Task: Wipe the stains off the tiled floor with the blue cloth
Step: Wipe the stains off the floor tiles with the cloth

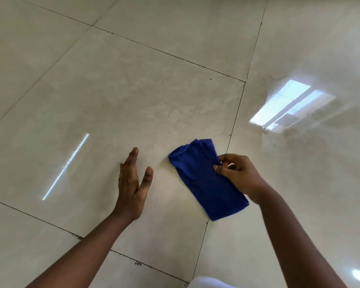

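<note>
A folded blue cloth point(204, 181) lies on the glossy cream tiled floor point(133, 96), just left of a dark grout line. My right hand point(239, 175) pinches the cloth's right edge between thumb and fingers. My left hand point(132, 183) hovers to the left of the cloth, held edge-on with fingers straight and apart, and holds nothing. A few small dark specks point(211, 79) dot the tile beyond the cloth. Dark smudges point(138, 263) sit on the near grout line.
Dark grout lines point(235, 113) cross the floor. A bright window reflection point(289, 107) glares at the right and a thin light streak point(67, 165) at the left. Something white point(212, 282) shows at the bottom edge.
</note>
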